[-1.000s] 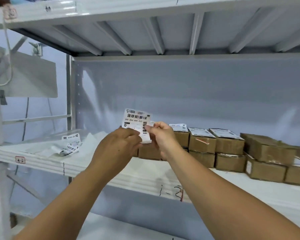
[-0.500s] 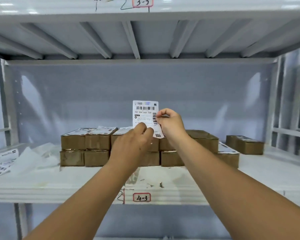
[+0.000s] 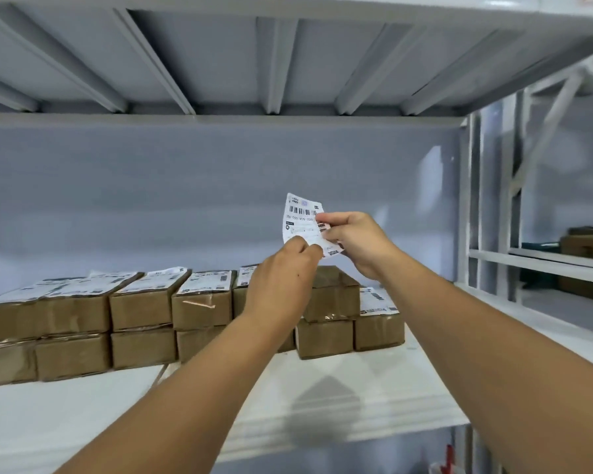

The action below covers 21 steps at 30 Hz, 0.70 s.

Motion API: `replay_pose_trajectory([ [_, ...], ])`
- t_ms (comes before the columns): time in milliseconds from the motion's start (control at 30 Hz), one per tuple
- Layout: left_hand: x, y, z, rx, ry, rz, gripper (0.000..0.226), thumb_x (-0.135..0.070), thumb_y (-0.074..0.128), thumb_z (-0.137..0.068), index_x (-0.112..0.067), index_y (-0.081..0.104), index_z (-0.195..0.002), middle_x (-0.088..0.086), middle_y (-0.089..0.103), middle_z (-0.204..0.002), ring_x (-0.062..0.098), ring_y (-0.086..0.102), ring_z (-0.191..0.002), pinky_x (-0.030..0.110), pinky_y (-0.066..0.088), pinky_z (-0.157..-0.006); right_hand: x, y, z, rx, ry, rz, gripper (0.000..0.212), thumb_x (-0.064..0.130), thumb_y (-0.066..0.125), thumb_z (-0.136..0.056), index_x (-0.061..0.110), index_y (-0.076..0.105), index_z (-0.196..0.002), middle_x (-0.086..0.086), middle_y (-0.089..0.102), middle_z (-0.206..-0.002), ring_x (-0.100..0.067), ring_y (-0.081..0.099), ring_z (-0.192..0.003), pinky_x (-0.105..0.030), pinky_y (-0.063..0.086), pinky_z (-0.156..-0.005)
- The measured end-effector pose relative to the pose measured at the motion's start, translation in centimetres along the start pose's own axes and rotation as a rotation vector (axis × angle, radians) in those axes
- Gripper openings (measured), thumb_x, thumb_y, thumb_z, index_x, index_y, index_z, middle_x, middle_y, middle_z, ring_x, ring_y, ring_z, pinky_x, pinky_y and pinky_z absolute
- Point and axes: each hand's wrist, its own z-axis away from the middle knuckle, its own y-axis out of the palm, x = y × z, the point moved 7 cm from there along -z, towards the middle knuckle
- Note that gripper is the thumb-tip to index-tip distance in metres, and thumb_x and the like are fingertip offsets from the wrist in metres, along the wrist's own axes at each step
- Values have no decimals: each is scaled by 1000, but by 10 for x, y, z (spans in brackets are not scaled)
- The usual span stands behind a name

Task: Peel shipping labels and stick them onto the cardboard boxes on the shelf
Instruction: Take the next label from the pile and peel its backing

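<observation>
A white shipping label (image 3: 300, 217) with a barcode is held upright in front of the shelf's back wall. My left hand (image 3: 285, 282) pinches its lower edge and my right hand (image 3: 355, 244) pinches its right edge. Below them, brown cardboard boxes (image 3: 141, 309) stand in two stacked rows on the white shelf (image 3: 356, 398). Most upper boxes carry white labels on top. One upper box (image 3: 334, 292) just under my hands shows a bare brown top. A lower box (image 3: 379, 323) at the row's right end has a label on top.
The shelf above (image 3: 220, 63) hangs low overhead on metal ribs. A white upright post (image 3: 473, 206) bounds the bay on the right. Beyond it, the neighbouring bay holds more brown boxes (image 3: 586, 244).
The view has swung to the right along the shelf, so the boxes now lie to the left. Both hands still hold the same label, which now curls more at its right edge.
</observation>
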Motion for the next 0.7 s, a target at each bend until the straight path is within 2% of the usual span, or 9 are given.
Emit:
replay_pose_trajectory([
  [100,-5,23,-7,33,9,33,31,-3,47,-90,-18,55,-117,3,51,-105,26,58,-87,35,46,-66,-18,-16,-8,-11,18,119,42,-12,45,-87,10,62,-119,-9,66,-111,-21,63,-90,-35,50,-83],
  [200,-7,42,-9,75,25,18,25,-6,48,-90,-19,57,-110,1,52,-103,26,60,-87,36,49,-68,-34,-24,-7,-33,26,211,45,-11,43,-88,8,58,-126,-7,64,-110,-15,62,-83,-17,49,-71],
  [300,-9,55,-7,109,35,17,15,-11,48,-93,-18,56,-103,1,50,-102,27,61,-86,36,46,-65,-50,-27,-11,-42,50,239,46,-11,42,-87,5,57,-127,-10,64,-114,-17,62,-89,-17,50,-74],
  [467,-9,65,-5,139,54,9,10,-12,53,-91,-16,57,-99,2,50,-99,27,59,-86,38,49,-67,-61,-26,-14,-19,80,296,43,-11,44,-85,4,60,-123,-3,61,-86,-7,52,-66,-11,38,-51],
  [567,-15,60,-1,159,71,-97,20,-11,55,-87,-18,55,-105,2,50,-104,28,58,-87,35,42,-63,-62,-24,-16,11,78,380,41,-10,45,-85,4,60,-121,0,57,-78,-8,48,-64,-11,36,-49],
  [600,-19,59,0,148,88,-112,22,-7,58,-82,-17,57,-102,3,52,-100,29,59,-81,33,40,-58,-62,-23,-16,18,68,416,41,-9,45,-85,4,60,-121,0,58,-81,-9,50,-67,-13,38,-55],
  [667,-29,51,0,151,149,-143,27,0,74,-60,-14,63,-80,3,57,-79,29,58,-55,27,31,-45,-60,-21,-17,19,47,476,39,-6,46,-87,5,60,-122,-4,63,-100,-13,56,-82,-15,41,-67],
  [700,-30,46,-1,127,151,-174,30,2,76,-52,-13,63,-75,3,58,-73,28,56,-48,24,28,-43,-60,-21,-17,14,46,494,39,-5,46,-88,6,60,-122,-6,62,-109,-14,57,-86,-13,42,-66],
])
